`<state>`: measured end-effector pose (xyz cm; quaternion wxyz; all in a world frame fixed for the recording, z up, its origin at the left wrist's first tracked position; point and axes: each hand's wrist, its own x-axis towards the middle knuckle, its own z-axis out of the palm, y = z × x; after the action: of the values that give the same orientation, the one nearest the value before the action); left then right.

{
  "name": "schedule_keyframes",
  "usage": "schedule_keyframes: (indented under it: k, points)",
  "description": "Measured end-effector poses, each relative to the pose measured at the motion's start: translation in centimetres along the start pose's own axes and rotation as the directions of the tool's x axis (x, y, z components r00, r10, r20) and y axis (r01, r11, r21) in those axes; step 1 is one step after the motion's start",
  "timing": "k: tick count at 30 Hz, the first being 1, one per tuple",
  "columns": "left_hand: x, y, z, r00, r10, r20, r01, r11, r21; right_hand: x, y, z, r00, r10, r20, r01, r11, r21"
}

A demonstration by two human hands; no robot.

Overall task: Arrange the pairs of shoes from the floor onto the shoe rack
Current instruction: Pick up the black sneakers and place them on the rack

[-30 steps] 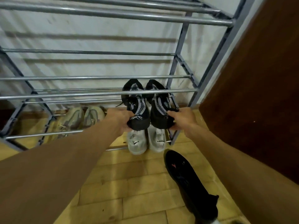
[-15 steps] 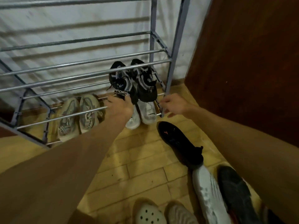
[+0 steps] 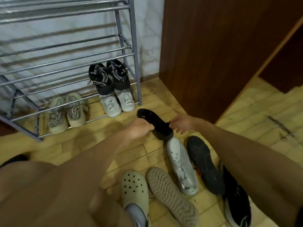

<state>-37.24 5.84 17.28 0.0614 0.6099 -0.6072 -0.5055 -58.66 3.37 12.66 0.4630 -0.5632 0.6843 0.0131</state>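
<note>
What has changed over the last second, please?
Both hands released the black-and-white sneakers on the metal shoe rack and dropped to the black shoe on the floor: left hand touches it, right hand open beside its heel. White sneakers, beige sneakers unmoved.

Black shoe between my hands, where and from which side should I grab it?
Take the black shoe by its heel collar, coming from the near right side, where the right hand is open. Its toe points at the shoe rack, leaving the heel end nearest for the fingers.
</note>
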Motion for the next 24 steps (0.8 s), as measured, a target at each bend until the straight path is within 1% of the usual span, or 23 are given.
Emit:
schedule_keyframes:
  k: [5,7,9,12,15,18,22,24]
  points:
    - [0.5,-0.8,1.2,0.999,0.041,0.034,-0.044,0.996,0.080,0.4,2.9,1.3,0.996,0.051,-0.068,-0.057,0.995,-0.086]
    - [1.3,-1.2,1.3,0.998,0.057,0.036,-0.062,0.987,0.145,1.2,3.4,1.9,0.991,0.064,-0.118,-0.077,0.991,-0.106]
    - [2.4,-2.0,1.4,0.997,0.060,0.044,-0.069,0.964,0.258,2.4,3.7,2.5,0.983,0.081,-0.163,-0.094,0.993,-0.069]
    - [4.3,-3.7,1.5,0.992,0.010,0.123,-0.054,0.929,0.365,4.9,4.0,3.6,0.971,0.104,-0.217,-0.106,0.994,0.002]
    - [6.4,-5.5,1.3,0.986,-0.013,0.168,-0.054,0.921,0.386,8.1,4.3,4.6,0.965,0.140,-0.222,-0.130,0.990,0.055]
    - [8.3,-6.9,0.9,0.981,-0.054,0.186,-0.028,0.912,0.409,11.1,4.3,5.6,0.963,0.153,-0.222,-0.147,0.988,0.043]
    - [10.2,-8.5,0.3,0.978,-0.076,0.192,-0.020,0.889,0.457,14.5,4.2,6.0,0.945,0.119,-0.305,-0.122,0.992,0.009]
    - [10.8,-9.5,-0.1,0.981,-0.063,0.186,-0.025,0.899,0.437,16.0,4.1,6.0,0.945,0.159,-0.287,-0.150,0.987,0.053]
